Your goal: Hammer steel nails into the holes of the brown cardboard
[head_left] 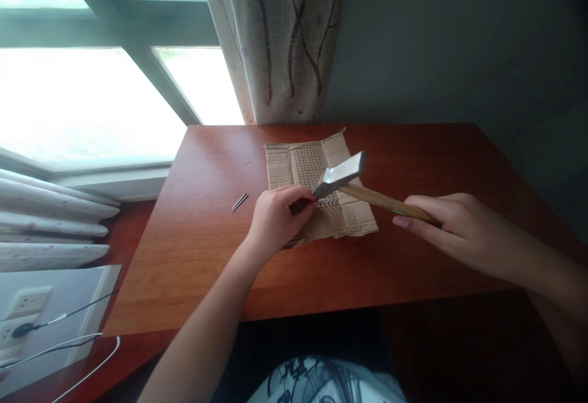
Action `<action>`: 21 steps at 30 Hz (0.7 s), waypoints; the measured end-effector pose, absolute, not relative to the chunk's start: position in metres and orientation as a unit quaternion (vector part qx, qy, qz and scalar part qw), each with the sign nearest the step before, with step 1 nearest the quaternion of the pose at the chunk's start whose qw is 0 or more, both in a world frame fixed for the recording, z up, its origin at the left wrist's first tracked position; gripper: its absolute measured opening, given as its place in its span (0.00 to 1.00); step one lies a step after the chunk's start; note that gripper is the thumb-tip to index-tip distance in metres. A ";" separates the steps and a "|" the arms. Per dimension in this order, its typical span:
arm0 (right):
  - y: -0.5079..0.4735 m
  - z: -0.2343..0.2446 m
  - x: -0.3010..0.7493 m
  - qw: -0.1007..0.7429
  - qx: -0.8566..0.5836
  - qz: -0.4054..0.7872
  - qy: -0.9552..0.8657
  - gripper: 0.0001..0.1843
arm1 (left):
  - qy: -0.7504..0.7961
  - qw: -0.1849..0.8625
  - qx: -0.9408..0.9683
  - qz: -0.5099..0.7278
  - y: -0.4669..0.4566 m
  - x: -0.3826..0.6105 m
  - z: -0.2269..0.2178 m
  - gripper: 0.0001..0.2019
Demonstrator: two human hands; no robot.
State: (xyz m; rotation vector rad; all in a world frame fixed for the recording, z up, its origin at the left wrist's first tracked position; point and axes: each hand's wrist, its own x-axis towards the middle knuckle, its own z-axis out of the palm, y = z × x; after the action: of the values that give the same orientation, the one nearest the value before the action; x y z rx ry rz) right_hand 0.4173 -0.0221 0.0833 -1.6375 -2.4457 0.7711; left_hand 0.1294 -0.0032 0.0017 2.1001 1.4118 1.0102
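Note:
My right hand (463, 231) is wrapped round the wooden handle of a hammer (342, 173), near its end. The metal head lies over the fingertips of my left hand (278, 216), and I cannot tell whether they touch. Thumb and forefinger of the left hand are closed in a pinch; whatever is between them is hidden or too small to name. Under both is a creased piece of cardboard (278, 167) with rows of small holes across its middle. Left of the cardboard lie thin metal nails (239, 202), side by side.
The reddish-brown wooden table (427, 164) carries all of this. A window (82, 103) is on the left, with a patterned curtain (294, 41) behind the table. At lower left, a wall socket (30, 302) has a black plug and cables (76, 314).

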 end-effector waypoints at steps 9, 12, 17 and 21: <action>-0.024 0.078 0.416 0.044 -0.545 0.268 -0.793 0.26 | 0.511 0.196 0.766 0.338 -0.001 0.129 0.000 0.03; -0.024 0.078 0.416 0.052 -0.548 0.270 -0.790 0.26 | 0.511 0.202 0.766 0.333 -0.001 0.129 -0.001 0.03; -0.026 0.076 0.417 0.053 -0.553 0.266 -0.788 0.26 | 0.514 0.208 0.765 0.327 -0.001 0.129 0.001 0.01; -0.026 0.073 0.417 0.035 -0.557 0.273 -0.783 0.26 | 0.535 0.227 0.749 0.316 -0.002 0.129 0.005 0.16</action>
State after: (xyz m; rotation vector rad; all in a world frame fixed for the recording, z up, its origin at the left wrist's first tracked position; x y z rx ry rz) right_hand 0.4170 -0.0261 0.0730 -1.7119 -2.4081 0.8400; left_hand 0.1287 -0.0021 0.0050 2.0649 1.4749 0.8712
